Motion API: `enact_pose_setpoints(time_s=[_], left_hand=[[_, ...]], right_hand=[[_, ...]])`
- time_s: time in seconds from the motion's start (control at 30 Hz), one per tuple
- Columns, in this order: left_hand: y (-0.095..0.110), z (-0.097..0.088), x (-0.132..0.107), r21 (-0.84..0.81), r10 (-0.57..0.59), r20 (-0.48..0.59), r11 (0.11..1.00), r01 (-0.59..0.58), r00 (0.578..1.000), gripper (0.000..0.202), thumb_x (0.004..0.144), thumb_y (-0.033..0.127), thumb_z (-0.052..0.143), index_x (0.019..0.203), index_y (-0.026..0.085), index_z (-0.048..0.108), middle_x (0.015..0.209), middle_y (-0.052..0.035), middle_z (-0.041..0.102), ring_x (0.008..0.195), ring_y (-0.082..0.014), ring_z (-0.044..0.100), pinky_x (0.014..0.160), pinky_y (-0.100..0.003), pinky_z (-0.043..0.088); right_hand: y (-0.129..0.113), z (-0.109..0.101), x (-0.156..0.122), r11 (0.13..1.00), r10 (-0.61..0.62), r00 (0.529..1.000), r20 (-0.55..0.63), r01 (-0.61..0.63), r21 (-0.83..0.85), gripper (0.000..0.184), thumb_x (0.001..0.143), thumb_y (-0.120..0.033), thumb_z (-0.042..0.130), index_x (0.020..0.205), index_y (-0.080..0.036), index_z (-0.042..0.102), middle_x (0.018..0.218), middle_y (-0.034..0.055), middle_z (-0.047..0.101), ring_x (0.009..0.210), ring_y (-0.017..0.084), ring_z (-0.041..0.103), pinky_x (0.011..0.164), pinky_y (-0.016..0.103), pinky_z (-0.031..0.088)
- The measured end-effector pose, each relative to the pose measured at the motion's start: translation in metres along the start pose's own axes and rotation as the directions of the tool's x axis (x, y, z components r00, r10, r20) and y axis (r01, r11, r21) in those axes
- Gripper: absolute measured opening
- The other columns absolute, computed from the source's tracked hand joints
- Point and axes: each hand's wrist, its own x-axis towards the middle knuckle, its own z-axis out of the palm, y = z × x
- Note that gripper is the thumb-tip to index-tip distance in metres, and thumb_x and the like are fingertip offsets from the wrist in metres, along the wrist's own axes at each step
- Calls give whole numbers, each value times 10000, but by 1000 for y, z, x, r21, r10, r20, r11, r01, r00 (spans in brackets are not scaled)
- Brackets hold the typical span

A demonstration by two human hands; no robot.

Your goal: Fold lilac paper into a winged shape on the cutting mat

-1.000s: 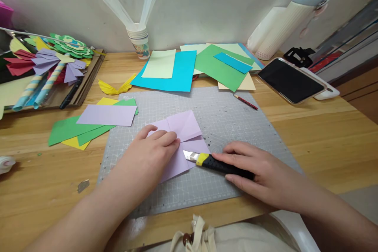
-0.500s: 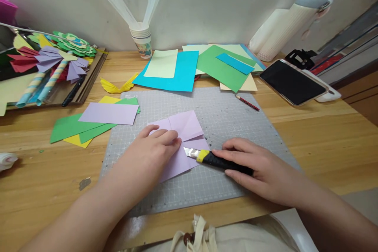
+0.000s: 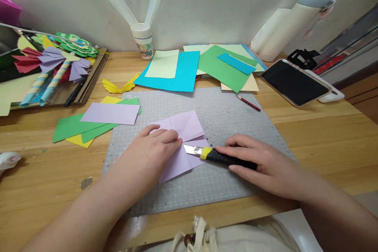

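Observation:
A folded lilac paper [image 3: 189, 126] lies on the grey cutting mat [image 3: 236, 118]. My left hand [image 3: 149, 153] rests flat on the paper's near left part, fingers stretched out and pressing it down. My right hand [image 3: 260, 163] is closed on a black and yellow utility knife [image 3: 215, 155]. The knife lies low over the mat, its blade tip on the paper right by my left fingertips.
Coloured sheets [image 3: 94, 120] lie left of the mat, and blue and green sheets [image 3: 191, 69] behind it. A red pencil [image 3: 248, 102] and a phone [image 3: 291, 82] sit at the right. Paper cups with strips [image 3: 143, 41] stand at the wall. Paper crafts [image 3: 50, 67] fill a tray far left.
The knife blade has slid slightly up and along the paper beside my left fingertips. My left hand has stayed in place.

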Motion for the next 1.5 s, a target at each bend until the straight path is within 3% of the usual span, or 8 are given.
enact_pose_setpoints(time_s=[1.5], left_hand=[[0,-1,0,-21,10,0,1000,-10,1000,490,779,-17,441,1165,216,632,1138,-37,660,1038,-190,631,1111,-458,303]], right_hand=[[16,-4,11,997,-55,998,-9,54,-56,429,954,-243,495,1379,-277,537,1191,101,551,1080,220,558,937,397,461]])
